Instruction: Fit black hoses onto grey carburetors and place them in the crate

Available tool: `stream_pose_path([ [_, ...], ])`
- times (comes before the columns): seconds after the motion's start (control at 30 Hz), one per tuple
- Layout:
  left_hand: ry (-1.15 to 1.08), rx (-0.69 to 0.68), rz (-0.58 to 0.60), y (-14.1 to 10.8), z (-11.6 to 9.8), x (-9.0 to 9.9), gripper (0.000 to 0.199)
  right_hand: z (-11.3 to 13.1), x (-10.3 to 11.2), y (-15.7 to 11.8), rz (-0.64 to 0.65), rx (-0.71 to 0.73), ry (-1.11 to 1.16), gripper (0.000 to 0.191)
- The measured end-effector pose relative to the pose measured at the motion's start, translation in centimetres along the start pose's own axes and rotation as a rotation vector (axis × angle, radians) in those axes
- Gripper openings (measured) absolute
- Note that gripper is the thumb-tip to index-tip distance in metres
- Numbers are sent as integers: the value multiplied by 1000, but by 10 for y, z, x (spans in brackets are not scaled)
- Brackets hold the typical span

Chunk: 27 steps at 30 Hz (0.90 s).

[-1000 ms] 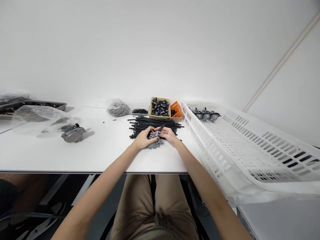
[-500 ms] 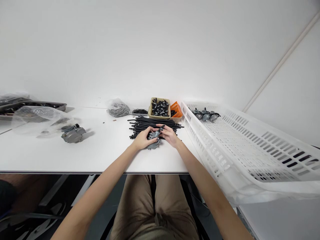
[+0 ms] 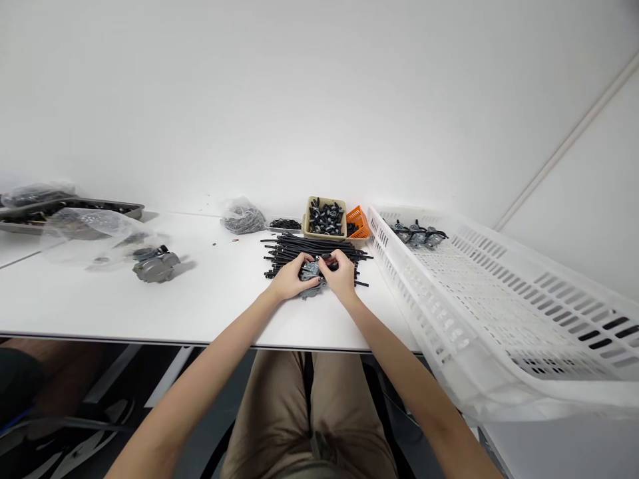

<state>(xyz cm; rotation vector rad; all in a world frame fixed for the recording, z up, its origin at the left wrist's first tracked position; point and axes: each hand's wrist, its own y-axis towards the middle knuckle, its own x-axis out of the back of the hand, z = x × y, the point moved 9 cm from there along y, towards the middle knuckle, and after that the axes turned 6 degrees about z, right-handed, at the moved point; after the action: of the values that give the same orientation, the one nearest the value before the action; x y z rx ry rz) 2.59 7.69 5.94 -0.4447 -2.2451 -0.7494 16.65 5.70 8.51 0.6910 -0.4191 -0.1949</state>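
A tan plastic tray (image 3: pixel 305 217) is holding a heap of black-and-grey knobbed fittings (image 3: pixel 325 218), and an orange mesh basket (image 3: pixel 358 221) is sitting against its right side. Further right, a large white perforated crate (image 3: pixel 492 313) is carrying a row of grey assembled units (image 3: pixel 415 234) near its far end. Left of the tan tray, a shallow tray of black rings (image 3: pixel 285 225) and a clear bag of small grey parts (image 3: pixel 243 218) are lying side by side. At the far left, a crumpled plastic bag (image 3: pixel 84 225) is lying in front of a metal tray (image 3: pixel 100 206).

On the white table (image 3: pixel 210 313), a bundle of black rods (image 3: pixel 314 247) is lying under the hands. The left hand (image 3: pixel 294 279) is curling around a grey cast housing (image 3: pixel 312 271), while the right hand (image 3: pixel 342 274) is pinching its top edge, fingers bunched close to the left hand. Another grey housing (image 3: pixel 154 267) is resting well apart on the table, and a white wall (image 3: pixel 299 100) is rising behind everything.
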Motion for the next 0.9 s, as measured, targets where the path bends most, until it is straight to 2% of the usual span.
stream_pose_path([
  [0.07,0,-6,5,0,-1,0,46,-2,-3,4,79,13,56,15],
  [0.17,-14,-4,13,0,-1,-1,44,-7,-12,9,277,20,210,17],
  [0.23,-28,0,14,0,-1,-1,45,-12,-14,11,333,-4,284,20],
  [0.53,-44,5,17,0,2,-1,46,-24,-8,8,152,-111,258,20],
  [0.67,-39,2,17,0,2,-1,46,-23,-4,7,100,-108,230,22],
  [0.9,-48,-9,19,-1,-1,-1,45,-20,-13,8,276,-45,267,25],
])
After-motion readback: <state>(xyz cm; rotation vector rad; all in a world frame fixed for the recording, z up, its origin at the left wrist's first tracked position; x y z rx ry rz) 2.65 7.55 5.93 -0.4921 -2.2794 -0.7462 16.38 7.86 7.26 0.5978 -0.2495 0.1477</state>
